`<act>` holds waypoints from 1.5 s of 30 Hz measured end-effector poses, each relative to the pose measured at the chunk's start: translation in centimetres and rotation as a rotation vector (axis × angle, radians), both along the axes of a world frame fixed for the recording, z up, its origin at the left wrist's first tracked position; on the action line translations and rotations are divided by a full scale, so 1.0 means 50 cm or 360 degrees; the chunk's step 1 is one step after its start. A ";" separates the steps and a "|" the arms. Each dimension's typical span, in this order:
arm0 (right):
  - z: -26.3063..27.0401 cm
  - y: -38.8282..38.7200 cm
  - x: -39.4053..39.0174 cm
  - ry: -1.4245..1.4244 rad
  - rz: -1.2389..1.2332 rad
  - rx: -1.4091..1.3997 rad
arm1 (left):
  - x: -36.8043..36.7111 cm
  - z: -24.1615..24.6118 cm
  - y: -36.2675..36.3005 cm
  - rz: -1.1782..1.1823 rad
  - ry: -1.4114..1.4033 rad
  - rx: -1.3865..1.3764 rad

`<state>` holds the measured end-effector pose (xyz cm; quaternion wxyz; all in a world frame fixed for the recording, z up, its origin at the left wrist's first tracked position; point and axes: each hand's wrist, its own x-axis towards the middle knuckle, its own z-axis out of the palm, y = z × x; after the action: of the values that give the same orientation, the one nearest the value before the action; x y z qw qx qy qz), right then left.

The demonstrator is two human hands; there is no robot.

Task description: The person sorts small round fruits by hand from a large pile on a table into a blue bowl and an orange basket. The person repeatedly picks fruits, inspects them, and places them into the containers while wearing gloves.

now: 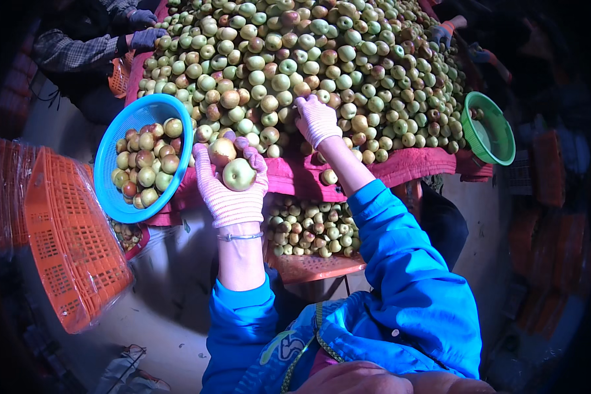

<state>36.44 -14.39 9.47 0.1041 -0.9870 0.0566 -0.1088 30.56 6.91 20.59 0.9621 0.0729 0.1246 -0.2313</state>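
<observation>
Palm up, my left hand in a striped knit glove holds two round fruits that look like jujubes: a brownish one near the fingers and a pale green one on the palm. My right hand, gloved alike, reaches into the large heap of green and reddish fruits. Its curled fingertips are close to a reddish-brown fruit; whether they grip anything is hidden. Left of my left hand, a blue plastic basket holds many mostly reddish-brown fruits.
A pink cloth edges the heap. A green basket sits at its right corner. Below the cloth stands an orange crate of fruits. Stacked orange crates stand at left. Co-workers' gloved hands are at both sides.
</observation>
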 end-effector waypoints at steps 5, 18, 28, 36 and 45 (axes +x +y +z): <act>0.009 -0.019 -0.096 0.0035 0.0144 0.2738 | -0.003 0.002 0.018 0.0014 -0.0018 0.0015; 0.055 0.027 -0.178 -0.0035 0.0041 0.2618 | -0.009 -0.004 0.007 0.0011 0.0091 -0.0011; -0.019 0.357 -0.236 0.1265 0.0676 0.2582 | -0.053 0.018 -0.018 0.0110 0.0305 0.0103; 0.016 0.739 -0.108 0.1363 0.1181 0.2421 | -0.052 0.018 0.077 0.0166 0.0256 -0.0118; -0.036 0.656 -0.158 0.1097 0.1099 0.2123 | -0.057 0.031 0.114 0.0197 -0.0016 -0.0108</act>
<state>28.52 18.39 7.69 0.6725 -0.6577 -0.1685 0.2946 27.72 12.64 22.17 0.9771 0.0336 0.1161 -0.1750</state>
